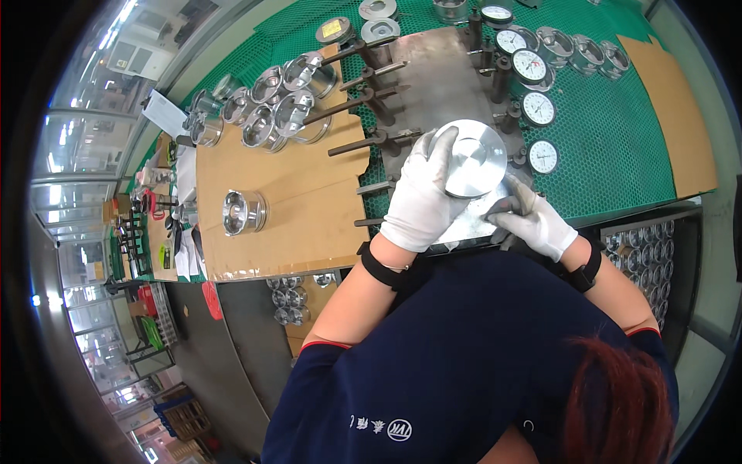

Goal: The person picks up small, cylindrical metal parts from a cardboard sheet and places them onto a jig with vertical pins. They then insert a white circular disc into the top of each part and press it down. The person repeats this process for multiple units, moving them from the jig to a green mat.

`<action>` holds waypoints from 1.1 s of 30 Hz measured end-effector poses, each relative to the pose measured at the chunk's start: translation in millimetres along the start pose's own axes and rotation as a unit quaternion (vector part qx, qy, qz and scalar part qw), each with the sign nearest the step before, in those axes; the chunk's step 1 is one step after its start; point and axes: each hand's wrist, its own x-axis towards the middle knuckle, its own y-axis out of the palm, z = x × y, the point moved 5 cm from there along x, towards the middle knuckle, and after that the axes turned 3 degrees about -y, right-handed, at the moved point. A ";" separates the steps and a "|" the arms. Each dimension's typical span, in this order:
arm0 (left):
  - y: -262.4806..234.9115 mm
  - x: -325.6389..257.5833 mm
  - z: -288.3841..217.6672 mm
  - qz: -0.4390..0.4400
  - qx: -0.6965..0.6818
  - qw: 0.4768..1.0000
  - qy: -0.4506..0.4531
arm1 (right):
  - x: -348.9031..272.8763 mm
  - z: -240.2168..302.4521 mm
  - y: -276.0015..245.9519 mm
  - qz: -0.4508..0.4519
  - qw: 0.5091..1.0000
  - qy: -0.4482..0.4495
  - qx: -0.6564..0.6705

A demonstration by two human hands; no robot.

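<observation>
A shiny round metal piston (475, 158) is tilted with its flat crown facing up, above the near end of a steel plate. My left hand (425, 189), in a white glove, is closed around its left side. Close against the piston's lower right edge, my right hand (533, 220) has its gloved fingers curled in; its fingertips look grey and are partly hidden. Right of the piston stands the nearest white-faced dial gauge (543, 156) on its post. To the left, a dark metal rod (357, 145) sticks out from a clamp post.
Several pistons (300, 116) cluster on cardboard at the far left; a single piston (244, 213) stands nearer. More dial gauges (529, 66) line the right side of the steel plate (440, 73). Green mesh matting (603, 147) covers the bench. Racked pistons (645, 259) sit below at right.
</observation>
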 end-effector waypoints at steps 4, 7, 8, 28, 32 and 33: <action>1.7 -0.3 1.7 -0.002 -0.001 1.000 0.002 | -0.1 0.8 0.1 -0.010 1.000 0.009 -0.004; 1.5 -0.7 0.4 -0.003 0.001 1.000 -0.003 | -0.5 2.0 0.7 -0.012 1.000 0.013 -0.003; 1.4 -1.1 -0.1 -0.004 0.002 1.000 -0.004 | -0.6 2.4 1.0 -0.012 1.000 0.014 -0.004; -21.2 6.3 -51.1 0.135 -0.337 0.926 -0.107 | -37.1 84.4 -30.9 -0.070 0.935 -0.330 -0.108; -56.9 23.9 -65.4 0.037 -0.374 0.926 -0.021 | -38.2 59.9 -100.0 -0.106 0.949 -0.284 0.092; -70.7 22.0 -45.0 -0.036 -0.326 0.943 -0.049 | -37.6 50.3 -128.7 -0.150 0.934 -0.315 0.071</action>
